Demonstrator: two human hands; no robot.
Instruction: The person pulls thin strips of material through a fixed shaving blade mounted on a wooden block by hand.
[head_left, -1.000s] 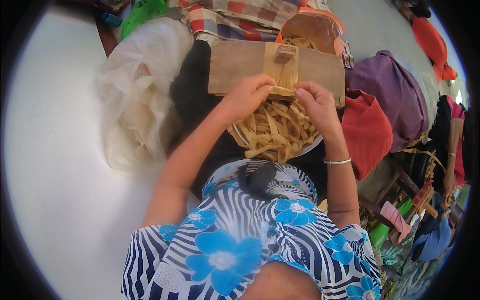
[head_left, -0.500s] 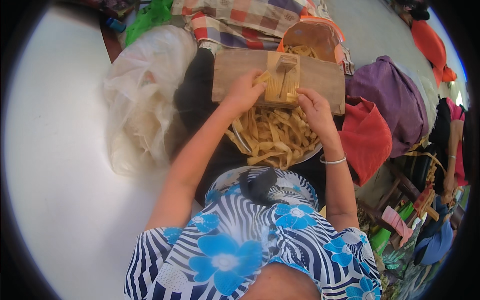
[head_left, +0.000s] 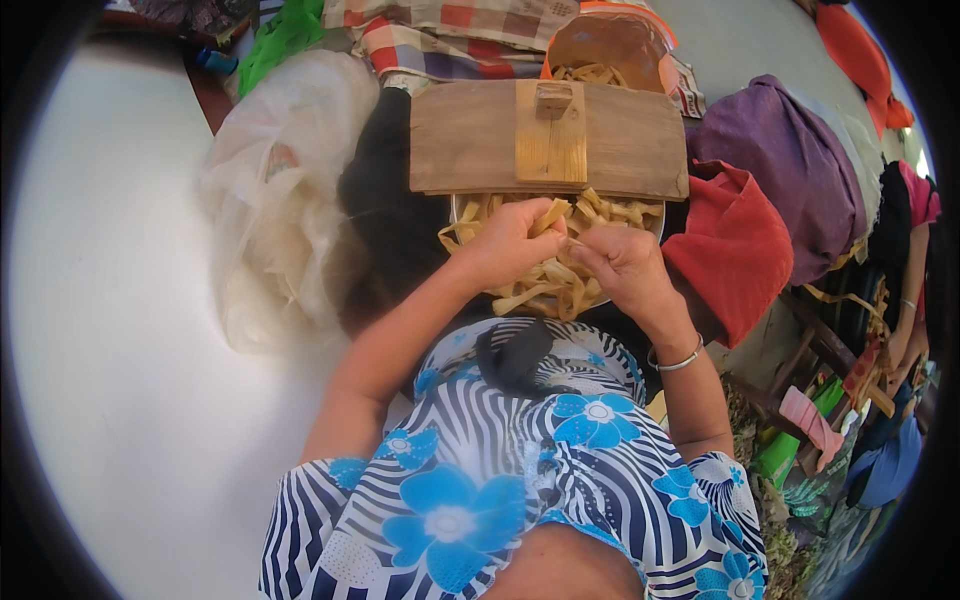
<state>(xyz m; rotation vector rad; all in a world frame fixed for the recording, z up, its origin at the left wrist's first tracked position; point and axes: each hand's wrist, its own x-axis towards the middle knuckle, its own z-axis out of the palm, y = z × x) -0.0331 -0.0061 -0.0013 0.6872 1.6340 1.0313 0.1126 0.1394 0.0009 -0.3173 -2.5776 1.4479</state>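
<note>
My left hand (head_left: 508, 243) is closed on a folded tan strip (head_left: 552, 214), which sticks out above the thumb. Close beside it, my right hand (head_left: 628, 265) is pinched at the strip's other end, mostly hidden by the fingers. Both hands are over a pale-rimmed bowl (head_left: 661, 222) heaped with limp, curling tan strips (head_left: 545, 292). Just beyond the bowl, a brown wooden board (head_left: 635, 140) lies crosswise. A lighter wood piece (head_left: 551, 140) with a small raised block (head_left: 553, 95) is fixed across its middle.
Past the board stands an orange-rimmed container (head_left: 625, 50) with more tan strips inside. A whitish plastic bag (head_left: 285, 200) is at left. Red cloth (head_left: 735, 250) and a purple bundle (head_left: 790, 180) lie at right. Another person's arm (head_left: 912, 270) shows at the far right.
Both hands have come off the board and drawn nearer to me, meeting over the bowl. The thin strip on the board's middle piece is no longer there.
</note>
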